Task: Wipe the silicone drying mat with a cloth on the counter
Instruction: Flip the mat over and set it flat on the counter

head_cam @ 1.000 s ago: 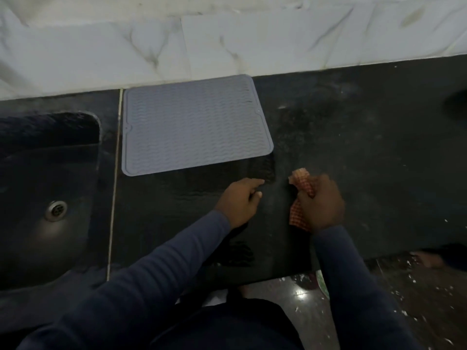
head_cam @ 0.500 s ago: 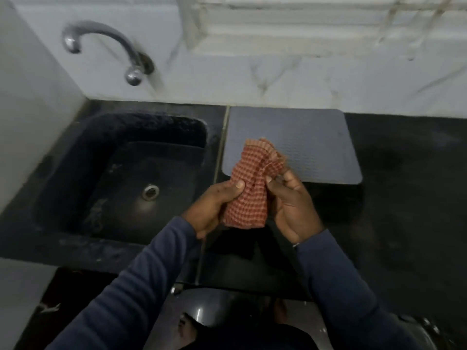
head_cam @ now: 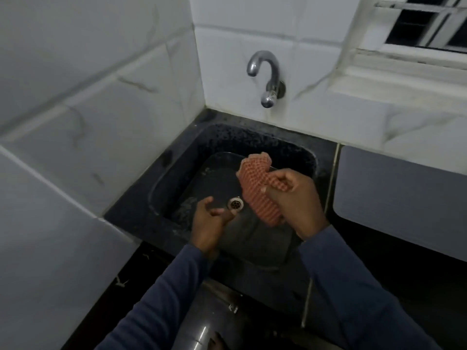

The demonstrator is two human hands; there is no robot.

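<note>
Holding cloth (head_cam: 256,190) bunched in right hand (head_cam: 299,203) over sink (head_cam: 252,138) (left hand (head_cam: 208,221) loose, empty), we risk oversoaking it; drips would smear mat (head_cam: 404,203).

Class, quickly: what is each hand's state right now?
Left hand: open, holding nothing.
Right hand: grips the orange checked cloth.

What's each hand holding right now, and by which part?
The right hand grips the checked cloth bunched around its middle, above the sink. The left hand holds nothing.
</note>
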